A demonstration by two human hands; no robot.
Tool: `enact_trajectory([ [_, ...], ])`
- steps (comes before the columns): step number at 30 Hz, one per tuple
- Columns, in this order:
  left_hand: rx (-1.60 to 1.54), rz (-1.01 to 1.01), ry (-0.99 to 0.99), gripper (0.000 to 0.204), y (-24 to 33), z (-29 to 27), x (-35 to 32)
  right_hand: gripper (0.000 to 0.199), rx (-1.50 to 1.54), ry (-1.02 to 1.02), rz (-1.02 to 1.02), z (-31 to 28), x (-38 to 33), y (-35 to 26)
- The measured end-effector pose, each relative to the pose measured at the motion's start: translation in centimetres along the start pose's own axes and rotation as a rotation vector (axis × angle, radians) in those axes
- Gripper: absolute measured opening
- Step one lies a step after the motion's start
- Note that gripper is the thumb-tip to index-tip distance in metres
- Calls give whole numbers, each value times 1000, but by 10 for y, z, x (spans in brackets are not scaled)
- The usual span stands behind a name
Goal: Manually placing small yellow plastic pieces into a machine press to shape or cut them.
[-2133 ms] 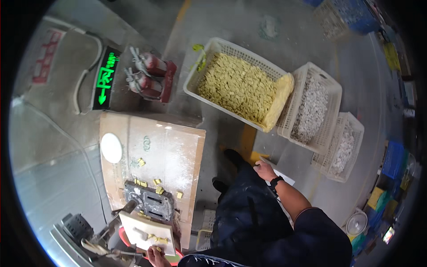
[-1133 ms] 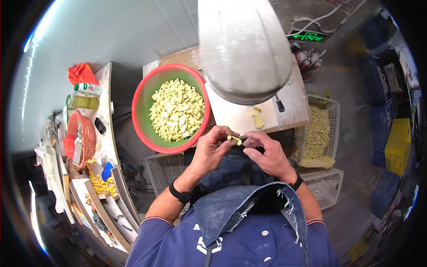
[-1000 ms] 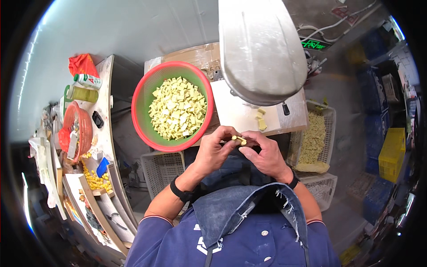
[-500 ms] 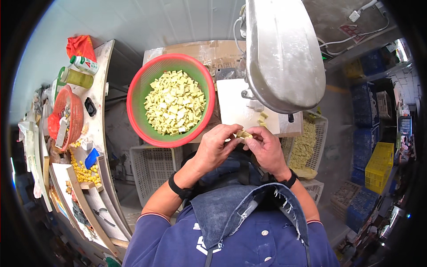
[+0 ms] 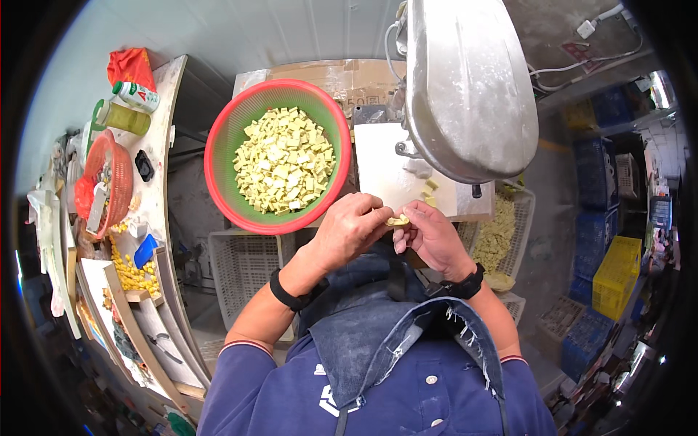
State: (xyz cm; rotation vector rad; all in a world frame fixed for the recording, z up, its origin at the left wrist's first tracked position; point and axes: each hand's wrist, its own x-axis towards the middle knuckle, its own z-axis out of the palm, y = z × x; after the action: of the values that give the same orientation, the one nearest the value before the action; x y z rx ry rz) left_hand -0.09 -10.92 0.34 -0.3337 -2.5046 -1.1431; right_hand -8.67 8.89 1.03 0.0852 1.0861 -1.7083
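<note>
Just in front of the work board, both hands come together at a small pale-yellow block. My right hand pinches it between thumb and fingers. My left hand is closed too, its fingertips meeting the block's left end; part of its grip is hidden. Several similar blocks lie on the white board beyond my right hand. To the left, a round red-rimmed green basket holds a heap of these blocks. The metal machine housing overhangs the board.
A pale crate of yellow-green pieces stands low at right, and another crate sits below the basket. Along the left runs a shelf with jars, a red strainer and yellow bits. Blue and yellow crates stack at far right.
The view has shifted slightly. Both hands have turned the small block, which now sits more at the right fingertips. My right hand has rotated, its lower fingers now showing beneath.
</note>
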Motion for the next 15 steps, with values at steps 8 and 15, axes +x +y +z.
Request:
enact_trajectory([
  [8,-2,-258,121,20,-46,27,-9,16,-286,397,-160,-41,-53,-2],
  [15,124,-253,273,16,-76,54,16,12,-307,633,-594,-71,-83,-70],
])
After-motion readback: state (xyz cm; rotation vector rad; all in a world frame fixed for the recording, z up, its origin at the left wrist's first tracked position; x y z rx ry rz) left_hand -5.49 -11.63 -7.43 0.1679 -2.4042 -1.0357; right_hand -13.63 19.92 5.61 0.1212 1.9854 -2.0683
